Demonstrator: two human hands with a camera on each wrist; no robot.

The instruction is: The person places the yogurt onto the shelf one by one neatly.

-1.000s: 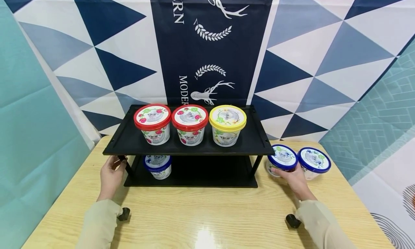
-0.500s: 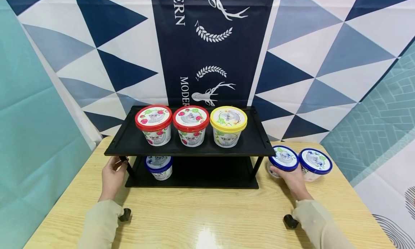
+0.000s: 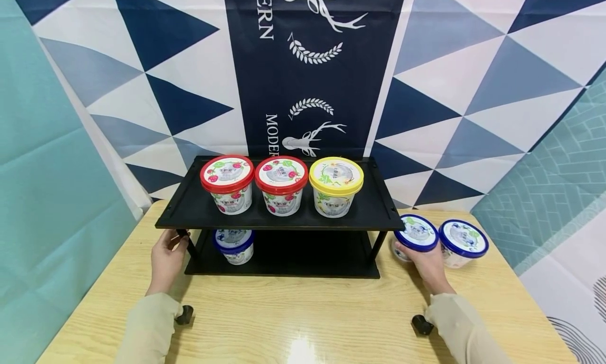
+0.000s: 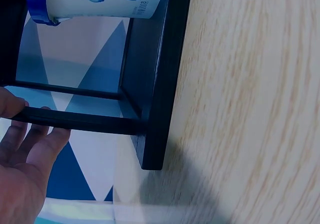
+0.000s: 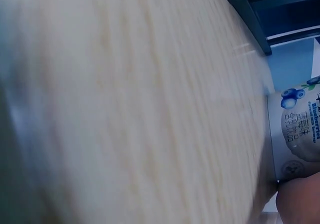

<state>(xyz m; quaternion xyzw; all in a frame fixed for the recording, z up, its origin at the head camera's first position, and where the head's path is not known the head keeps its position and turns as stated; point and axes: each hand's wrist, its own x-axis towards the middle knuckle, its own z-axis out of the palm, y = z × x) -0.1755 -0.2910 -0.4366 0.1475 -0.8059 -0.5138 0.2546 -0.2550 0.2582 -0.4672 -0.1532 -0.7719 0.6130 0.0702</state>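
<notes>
My left hand pinches the front left post of a black two-tier rack, thumb on one side and fingertips on the other. To the right of the rack, my right hand grips a blue-lidded blueberry tub that stands on the table; its far-side fingers are hidden in the head view. Close beside it stands a second blue-lidded tub. Another blue-lidded tub sits on the lower tier, toward the left. Along the upper tier stand two red-lidded tubs and a yellow-lidded tub.
The wooden table extends in front of the rack. A patterned cloth backdrop hangs right behind it. Teal cloth closes off the left side, and another patterned cloth the right.
The whole head view has shifted slightly right and down. Both hands keep their places on the post and the tub; the right wrist has turned slightly.
</notes>
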